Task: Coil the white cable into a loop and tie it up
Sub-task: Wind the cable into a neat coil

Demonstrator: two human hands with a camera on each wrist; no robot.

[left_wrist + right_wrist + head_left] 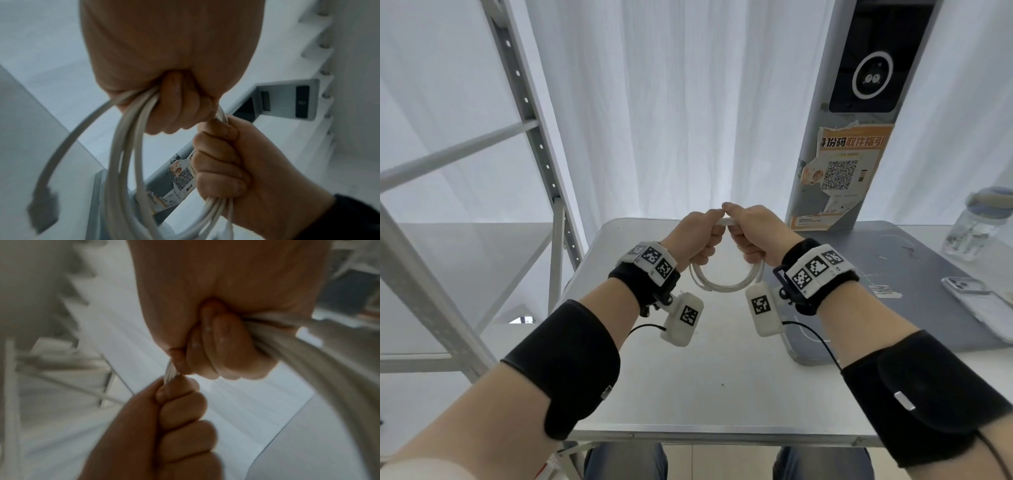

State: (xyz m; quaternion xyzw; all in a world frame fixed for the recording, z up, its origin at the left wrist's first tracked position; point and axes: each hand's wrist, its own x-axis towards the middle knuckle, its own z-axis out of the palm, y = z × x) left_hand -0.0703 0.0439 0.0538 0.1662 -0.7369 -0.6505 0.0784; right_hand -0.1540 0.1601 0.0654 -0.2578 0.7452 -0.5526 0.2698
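The white cable [722, 285] is wound into a loop of several turns and hangs in the air over the table. My left hand [697, 236] and right hand [751, 234] grip the top of the loop side by side, fists almost touching. In the left wrist view my left hand [176, 107] has its fingers curled round the bundled strands of cable [127, 146], with the right hand [224, 164] clenched just beyond it. A loose end with a plug [43, 206] dangles blurred. In the right wrist view my right hand [224, 347] clasps the cable [312, 363], and the left hand [176, 426] holds the same bundle.
A white folding table [688, 377] lies below the hands. A grey pillar with an orange poster [842, 164] stands at its back right. A grey board [914, 260], a phone [983, 305] and a clear bottle [972, 226] lie to the right. Metal shelving [534, 137] stands left.
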